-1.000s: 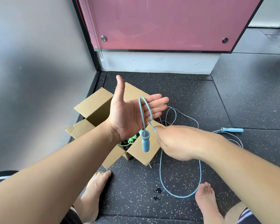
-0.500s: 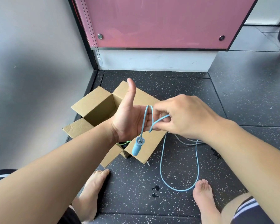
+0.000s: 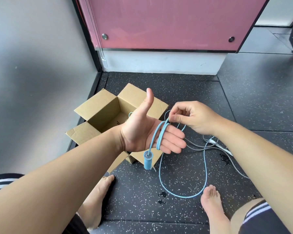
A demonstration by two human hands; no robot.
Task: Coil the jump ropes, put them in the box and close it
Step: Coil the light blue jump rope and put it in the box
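Observation:
My left hand [image 3: 147, 132] is held flat, palm up and thumb raised, over an open cardboard box [image 3: 101, 114]. A light blue jump rope [image 3: 161, 134] is wound about three times round its straight fingers. One blue handle [image 3: 148, 159] dangles below the palm. My right hand [image 3: 191, 116] pinches the rope just above the left fingertips. The remaining rope runs down in a long loop [image 3: 183, 196] on the floor between my bare feet. The box's contents are mostly hidden behind my left hand.
A grey jump rope [image 3: 210, 146] lies tangled on the black speckled floor under my right forearm. A grey wall stands on the left, and a pink panel [image 3: 167, 22] on a white base closes the back. My bare feet [image 3: 96, 200] rest near the box.
My right hand carried the rope over the left fingers and pulled back to the right, adding turns. The left hand stayed flat, and the floor loop shortened.

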